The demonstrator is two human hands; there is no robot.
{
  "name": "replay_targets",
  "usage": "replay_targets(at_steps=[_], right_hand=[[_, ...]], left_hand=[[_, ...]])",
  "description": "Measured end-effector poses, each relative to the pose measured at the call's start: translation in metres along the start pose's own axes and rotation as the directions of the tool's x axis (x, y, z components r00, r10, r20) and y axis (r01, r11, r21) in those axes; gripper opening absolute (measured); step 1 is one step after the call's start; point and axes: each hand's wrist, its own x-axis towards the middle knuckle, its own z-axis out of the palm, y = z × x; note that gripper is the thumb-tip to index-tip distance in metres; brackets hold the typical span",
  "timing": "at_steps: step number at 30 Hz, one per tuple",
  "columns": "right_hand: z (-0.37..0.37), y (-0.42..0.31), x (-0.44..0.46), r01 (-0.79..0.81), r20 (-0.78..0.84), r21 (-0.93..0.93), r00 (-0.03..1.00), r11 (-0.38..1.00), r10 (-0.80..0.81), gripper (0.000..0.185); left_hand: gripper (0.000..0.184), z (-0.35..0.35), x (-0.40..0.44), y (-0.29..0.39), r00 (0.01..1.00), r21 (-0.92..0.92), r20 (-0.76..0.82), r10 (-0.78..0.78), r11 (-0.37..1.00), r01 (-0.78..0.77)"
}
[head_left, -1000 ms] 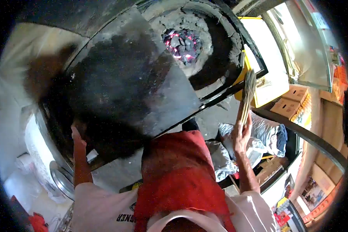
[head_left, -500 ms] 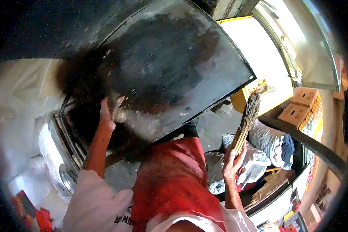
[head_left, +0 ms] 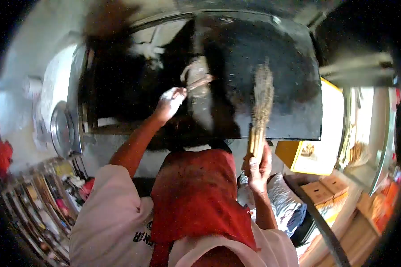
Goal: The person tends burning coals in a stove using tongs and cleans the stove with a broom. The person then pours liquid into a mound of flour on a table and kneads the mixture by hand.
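Here, right fingers (head_left: 267, 156) grip brush (head_left: 262, 104); boxes (head_left: 317, 192) hide contents.

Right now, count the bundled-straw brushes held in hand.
1: the slender, tan bundled-straw brush, in the person's bare right hand, bristles uppermost in the picture. The blurred left hand shows none.

Dark lettering (head_left: 144, 238) stands upside down on the white shirt (head_left: 104, 218), lower left of centre in the frame; it seems to end in "NER", its other end meeting the red apron (head_left: 200, 191). Print on the cardboard boxes (head_left: 317, 192), lower right, is too small to read.
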Motion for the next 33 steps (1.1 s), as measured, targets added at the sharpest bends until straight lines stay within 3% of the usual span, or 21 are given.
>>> replay_targets(at_steps=[4,5,8,9,11,12,14,16,17,18,20,22,23,24,25,27,29,30,31,32,33], right_hand=[[0.092,0.015,-0.015,-0.185,0.32,0.019,0.932,0.982,0.17,0.053],[0.119,0.021,-0.023,-0.298,0.359,0.011,0.892,0.954,0.274,0.05],[0.202,0.033,-0.047,-0.549,0.363,-0.036,0.772,0.835,0.523,0.044],[0.214,0.057,-0.056,-0.554,0.358,-0.057,0.765,0.83,0.535,0.044],[0.228,0.107,-0.065,-0.274,0.392,-0.342,0.828,0.899,0.402,0.043],[0.24,0.113,-0.066,-0.166,0.411,-0.429,0.839,0.888,0.356,0.044],[0.28,0.058,-0.043,-0.4,0.318,-0.278,0.819,0.873,0.477,0.046],[0.306,0.019,-0.02,-0.584,0.245,-0.11,0.768,0.804,0.592,0.05],[0.304,0.02,-0.008,-0.5,0.164,-0.174,0.835,0.849,0.525,0.05],[0.3,0.026,0.01,-0.407,0.116,-0.242,0.889,0.881,0.443,0.051],[0.285,0.05,0.041,0.127,0.319,-0.299,0.947,0.946,-0.027,0.054],[0.285,0.06,0.061,0.414,0.411,-0.618,0.895,0.668,-0.174,0.055],[0.29,0.064,0.065,0.546,0.496,-0.654,0.832,0.523,-0.248,0.054],[0.303,0.076,0.064,0.484,0.528,-0.511,0.829,0.71,-0.185,0.052],[0.316,0.087,0.063,0.368,0.557,-0.357,0.822,0.859,-0.12,0.049],[0.332,0.13,0.038,-0.092,0.66,-0.256,0.711,0.962,0.244,0.042],[0.36,0.144,0.029,0.01,0.704,-0.555,0.538,0.832,0.463,0.037],[0.383,0.137,0.011,0.214,0.771,-0.567,0.477,0.795,0.421,0.036],[0.405,0.13,-0.008,0.411,0.83,-0.537,0.412,0.737,0.375,0.036],[0.421,0.13,-0.023,0.67,0.966,-0.256,0.209,0.697,0.153,0.036],[0.443,0.114,-0.038,0.646,0.978,-0.208,0.126,0.734,0.167,0.031]], left_hand=[[0.036,-0.073,-0.109,-0.052,0.989,-0.181,-0.032,0.144,0.972,-0.148],[0.037,-0.089,-0.141,-0.072,0.994,-0.436,-0.078,-0.08,0.899,0.038],[0.033,-0.147,-0.249,-0.164,0.944,-0.49,-0.173,-0.282,0.856,0.166],[0.031,-0.165,-0.29,-0.203,0.909,-0.524,-0.183,-0.373,0.82,0.231],[0.028,-0.193,-0.372,-0.292,0.8,-0.6,-0.184,-0.572,0.709,0.369],[0.027,-0.204,-0.412,-0.338,0.738,-0.649,-0.164,-0.655,0.635,0.419],[0.025,-0.22,-0.494,-0.44,0.667,-0.813,-0.059,-0.742,0.424,0.4],[0.026,-0.223,-0.563,-0.527,0.857,-0.981,0.191,-0.479,-0.074,0.177],[0.026,-0.218,-0.586,-0.552,0.921,-0.945,0.256,-0.293,-0.276,0.176],[0.026,-0.208,-0.597,-0.558,0.932,-0.948,0.219,-0.29,-0.289,0.133],[0.036,-0.185,-0.619,-0.55,0.848,-0.962,0.216,-0.484,-0.257,0.098],[0.038,-0.147,-0.618,-0.522,0.61,-0.992,0.096,-0.786,-0.029,0.119],[0.034,-0.131,-0.619,-0.513,0.77,-0.966,0.148,-0.62,-0.258,-0.022],[0.03,-0.119,-0.609,-0.504,0.908,-0.878,0.109,-0.405,-0.468,-0.103],[0.025,-0.106,-0.606,-0.484,0.603,-0.975,-0.001,-0.797,0.136,0.177],[0.025,-0.088,-0.617,-0.476,0.515,-0.974,-0.037,-0.856,0.145,0.171],[0.027,-0.084,-0.625,-0.492,0.597,-0.995,0.051,-0.8,0.014,0.104],[0.028,-0.076,-0.626,-0.505,0.638,-0.996,0.091,-0.765,-0.056,0.075],[0.029,-0.067,-0.635,-0.522,0.682,-0.99,0.131,-0.72,-0.131,0.051],[0.03,-0.062,-0.64,-0.538,0.79,-0.984,0.088,-0.607,-0.178,-0.027],[0.031,-0.057,-0.645,-0.552,0.879,-0.965,0.043,-0.476,-0.249,-0.088]])
